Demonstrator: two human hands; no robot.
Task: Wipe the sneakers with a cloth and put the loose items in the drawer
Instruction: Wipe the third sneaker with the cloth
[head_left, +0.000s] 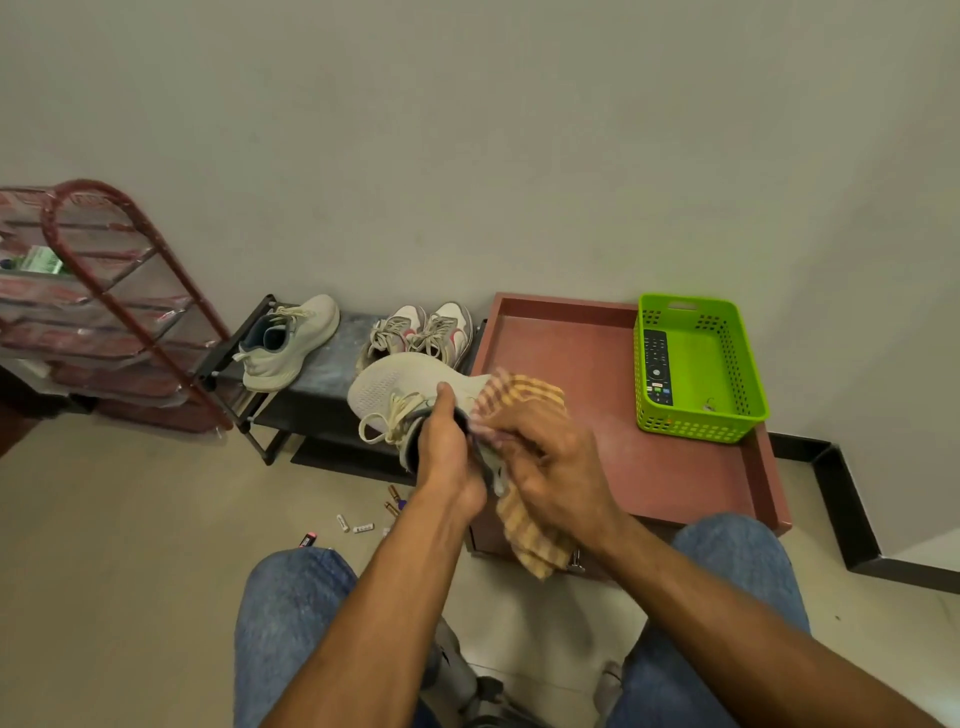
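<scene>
My left hand (445, 452) grips a pale grey sneaker (387, 387) by its heel collar, holding it in the air with the toe pointing away. My right hand (553, 460) presses an orange-checked cloth (524, 400) against the sneaker's right side; the cloth hangs down below my wrist. The matching sneaker (285, 340) sits on a low dark shoe rack (332, 358), beside a grey-and-red pair (423, 330). Several batteries (358, 526) and a small pink item (307, 539) lie loose on the floor.
A reddish-brown drawer unit (582, 353) stands at the right against the wall, with a green basket (698, 415) on it holding a black remote (657, 366). A red-framed covered rack (104, 312) stands at the left. My knees in jeans are at the bottom.
</scene>
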